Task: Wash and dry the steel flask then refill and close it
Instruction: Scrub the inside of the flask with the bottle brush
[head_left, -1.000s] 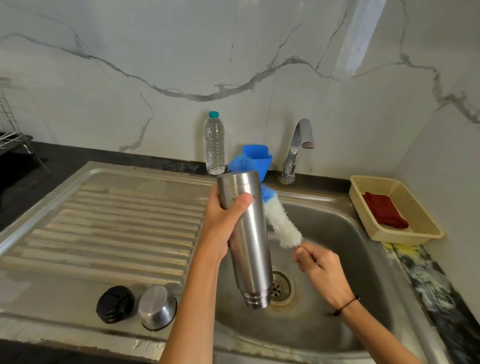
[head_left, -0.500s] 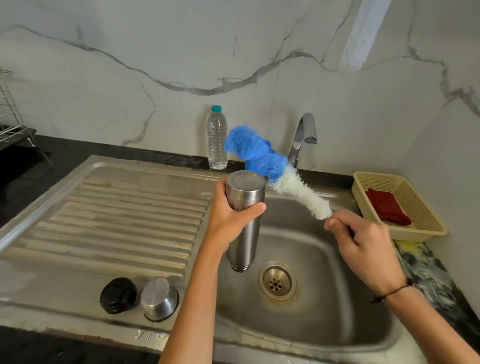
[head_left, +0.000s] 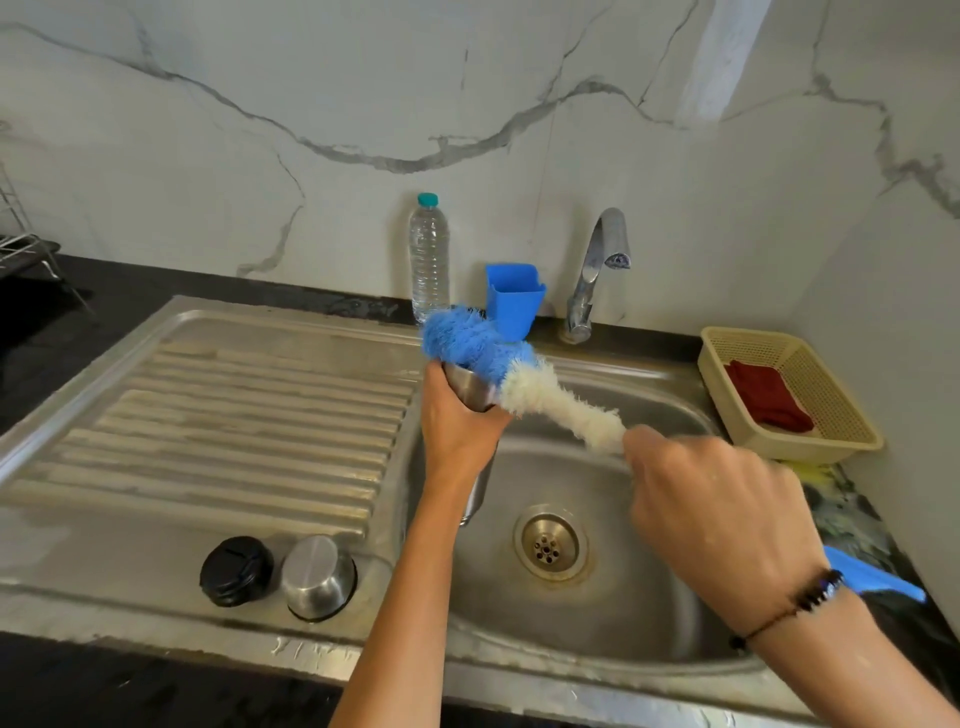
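We see the left hand (head_left: 460, 422) wrapped around the upper part of the steel flask (head_left: 470, 391), fingers curled round it, holding it over the left edge of the sink (head_left: 670, 618) bowl — most of the flask body is hidden behind the hand and wrist. The right hand (head_left: 719, 506) grips the handle end of the bottle brush (head_left: 514, 371), fingers closed on it; the blue bristle tip lies across the flask's top end, white bristles running back toward the hand. Whether the bristles are inside the mouth we cannot tell.

On the draining board sit the black stopper (head_left: 236, 570) and the steel cap (head_left: 318, 576), just beside each other, cap upside down. Behind the sink — a water bottle (head_left: 428, 260), a blue holder (head_left: 513, 301) and the tap (head_left: 597, 270). At right a beige basket (head_left: 852, 426) holds a red cloth (head_left: 766, 397).
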